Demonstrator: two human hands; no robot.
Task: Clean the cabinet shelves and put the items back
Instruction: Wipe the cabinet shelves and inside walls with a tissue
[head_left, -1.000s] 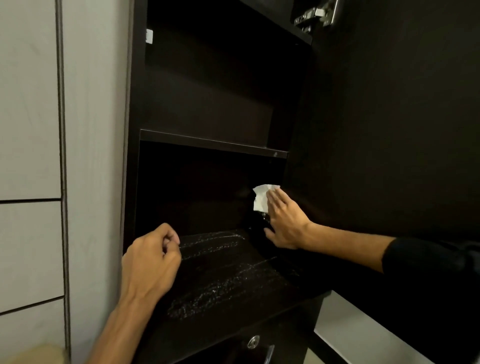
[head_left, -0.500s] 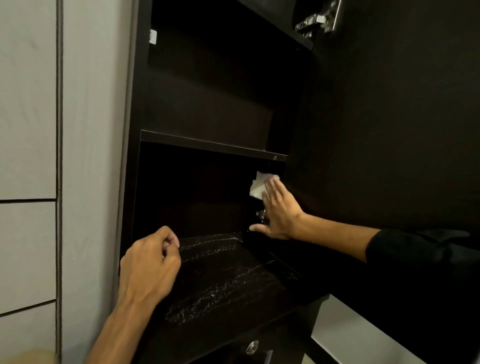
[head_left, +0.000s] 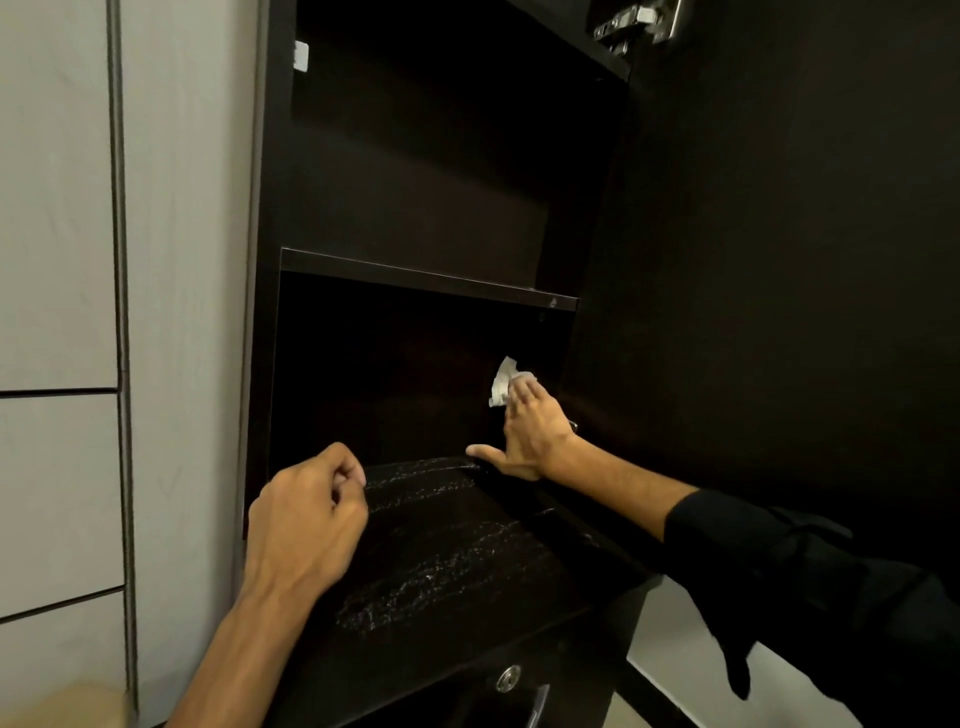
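The right hand (head_left: 530, 426) reaches furthest forward, its arm stretched out from the lower right, forearm bare and a dark sleeve (head_left: 769, 561) pushed up near the elbow. Its fingers (head_left: 522, 397) lie straight and close together, flat and pointing up, with the thumb spread wide to the left below them. The left hand (head_left: 306, 519) hangs nearer and lower, back turned towards us, wrist rising from the bottom edge. Its fingers are curled loosely into the palm, thumb against the forefinger; it seems to hold nothing.
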